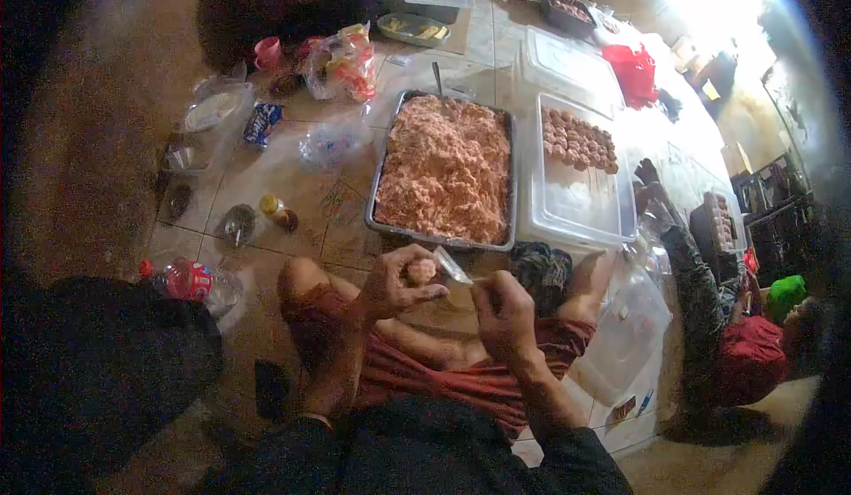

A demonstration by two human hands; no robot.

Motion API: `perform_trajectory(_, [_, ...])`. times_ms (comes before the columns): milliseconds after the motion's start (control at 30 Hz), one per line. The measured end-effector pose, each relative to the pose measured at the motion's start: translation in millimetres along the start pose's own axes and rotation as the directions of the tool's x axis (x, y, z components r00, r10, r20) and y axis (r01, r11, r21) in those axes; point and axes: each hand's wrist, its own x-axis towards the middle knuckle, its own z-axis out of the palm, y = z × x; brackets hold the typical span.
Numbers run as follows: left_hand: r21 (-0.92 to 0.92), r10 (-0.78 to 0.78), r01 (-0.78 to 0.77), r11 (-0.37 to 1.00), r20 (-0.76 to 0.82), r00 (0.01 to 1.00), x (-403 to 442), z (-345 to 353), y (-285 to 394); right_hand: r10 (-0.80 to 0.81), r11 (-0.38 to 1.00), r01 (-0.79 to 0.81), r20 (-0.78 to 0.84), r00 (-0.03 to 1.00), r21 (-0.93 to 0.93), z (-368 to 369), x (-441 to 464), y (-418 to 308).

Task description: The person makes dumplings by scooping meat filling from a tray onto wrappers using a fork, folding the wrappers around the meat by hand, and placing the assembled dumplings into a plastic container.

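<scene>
My left hand (pixel 401 284) curls around a small lump of pinkish ground meat (pixel 421 271) above my crossed legs. My right hand (pixel 503 313) is closed in a pinch close by, at the lower end of a small whitish strip (pixel 453 265) that lies between the two hands. What the strip is made of does not show clearly. Just ahead of both hands sits a large dark-rimmed tray (pixel 372 202) heaped with ground meat mixture (pixel 448 171). A metal utensil handle (pixel 437 78) sticks up from its far edge.
Right of the tray, a clear plastic box (pixel 576 202) holds rows of meatballs (pixel 578 140). A soda bottle (pixel 182 280), small jar (pixel 277 210), blue packet (pixel 262 124) and plastic bags (pixel 341 65) lie left. Other people sit at the far left and at right, beside another meatball container (pixel 720 220).
</scene>
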Motion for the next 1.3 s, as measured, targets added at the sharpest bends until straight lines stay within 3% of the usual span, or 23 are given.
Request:
perform_trajectory(33, [-0.152, -0.075, 0.078, 0.985, 0.025, 0.997, -1.4, 0.3, 3.9, 0.061, 0.998, -0.062, -0.047, 0.997, -0.022, -1.6, -1.0, 0.0])
perform_trajectory(100, [-0.132, -0.073, 0.083, 0.988, 0.075, 0.994, -3.9, -0.8, -17.6, 0.040, 0.998, -0.038, -0.031, 0.999, 0.044, 10.4, -6.4, 13.3])
perform_trajectory(167, [0.132, -0.097, 0.089, 0.987, 0.059, 0.994, 3.5, -1.8, -6.5, -0.067, 0.997, 0.068, 0.030, 0.997, -0.023, 16.5, -2.9, 20.2])
perform_trajectory(200, [0.031, 0.089, -0.090, 0.995, 0.049, 0.995, 5.6, -4.3, -2.2, 0.046, 0.997, -0.047, 0.015, 0.999, 0.067, 9.2, -2.4, 9.3])
perform_trajectory(233, [0.030, 0.082, -0.083, 0.996, 0.046, 0.996, 1.9, -3.7, -2.5, 0.049, 0.996, -0.050, 0.022, 0.999, 0.069, 5.2, -2.1, 4.3])
perform_trajectory(300, [-0.236, -0.100, 0.116, 0.965, 0.078, 0.992, -4.5, -1.0, -2.5, 0.054, 0.999, -0.054, -0.054, 0.997, 0.005, -0.8, -1.9, 0.5])
perform_trajectory(367, [-0.454, -0.291, 0.405, 0.794, 0.302, 0.908, -14.0, -3.2, -80.8, -0.008, 1.000, 0.008, 0.005, 1.000, 0.016, 11.0, -4.5, 16.5])
perform_trajectory(433, [-0.021, -0.141, 0.141, 0.990, 0.018, 0.990, -4.8, 3.4, -47.8, -0.086, 0.996, 0.086, 0.016, 0.996, 0.016, 12.4, 0.0, 19.7])
perform_trajectory(467, [0.044, -0.070, 0.071, 0.997, -0.018, 0.997, 0.5, -2.8, -7.3, 0.059, 0.997, -0.060, 0.026, 0.998, 0.051, 9.4, -4.2, 23.6])
perform_trajectory(500, [0.042, -0.080, 0.080, 0.996, -0.020, 0.997, -2.9, -4.0, 0.4, 0.064, 0.996, -0.066, 0.034, 0.997, 0.054, 7.2, -6.6, 21.4])
perform_trajectory(567, [-0.171, -0.085, 0.088, 0.981, 0.022, 0.996, -4.2, -5.8, 5.9, 0.152, 0.986, -0.149, -0.036, 0.988, 0.073, 0.3, -6.5, 11.3])
perform_trajectory(600, [-0.171, -0.088, 0.091, 0.981, 0.024, 0.996, -4.6, -5.3, 4.1, 0.059, 0.997, -0.059, -0.010, 0.998, 0.057, 2.5, -4.7, 6.0])
perform_trajectory(700, [0.046, 0.008, -0.010, 0.999, 0.041, 0.999, 5.0, -2.3, -11.6, -0.068, 0.998, 0.068, 0.038, 0.997, 0.011, 15.7, -2.7, 17.1])
perform_trajectory(767, [-0.389, -0.109, 0.100, 0.916, -0.001, 0.994, -1.7, 4.5, -17.0, -0.005, 0.994, 0.003, 0.012, 1.000, 0.110, 6.0, -4.6, 8.3])
perform_trajectory(833, [-0.146, -0.038, 0.048, 0.988, 0.069, 0.997, -3.0, -7.6, 5.1, 0.091, 0.994, -0.087, -0.058, 0.994, 0.059, 0.1, -5.6, -0.4])
perform_trajectory(900, [0.009, -0.116, 0.116, 0.993, 0.127, 0.985, 0.7, -7.5, 3.3, 0.103, 0.992, -0.105, 0.024, 0.994, 0.070, 9.6, -9.3, 11.1])
perform_trajectory(967, [0.073, -0.055, 0.048, 0.996, 0.102, 0.993, 8.7, -3.1, 6.0, -0.064, 0.997, 0.062, 0.036, 0.997, 0.045, 13.6, -3.5, 21.1])
perform_trajectory(1033, [-0.017, -0.121, 0.123, 0.992, 0.073, 0.990, 0.4, -7.4, 4.1, 0.018, 0.998, -0.019, 0.014, 1.000, 0.064, -2.1, 4.8, 17.2])
perform_trajectory(1100, [-0.078, -0.277, 0.291, 0.954, 0.150, 0.949, -7.3, -9.2, -17.8, -0.020, 0.987, 0.010, -0.062, 0.998, -0.158, -16.0, 19.5, 31.7])
perform_trajectory(1133, [-0.219, -0.312, 0.357, 0.908, 0.216, 0.925, -8.6, -6.0, -17.1, 0.025, 0.965, -0.038, -0.053, 0.998, -0.261, -19.9, 28.0, 34.7])
perform_trajectory(1167, [-0.216, -0.314, 0.359, 0.908, 0.217, 0.924, -9.9, -2.1, -16.0, 0.027, 0.966, -0.040, -0.054, 0.998, -0.257, -19.4, 36.9, 43.6])
perform_trajectory(1233, [-0.059, -0.211, 0.223, 0.973, 0.168, 0.963, -7.1, 7.4, -4.9, 0.247, 0.796, -0.130, 0.121, 0.961, -0.592, -6.3, 53.6, 81.0])
perform_trajectory(1300, [-0.033, -0.252, 0.261, 0.965, 0.170, 0.953, -6.5, 11.4, -7.7, 0.239, 0.800, -0.088, 0.181, 0.954, -0.593, 25.9, 65.1, 138.3])
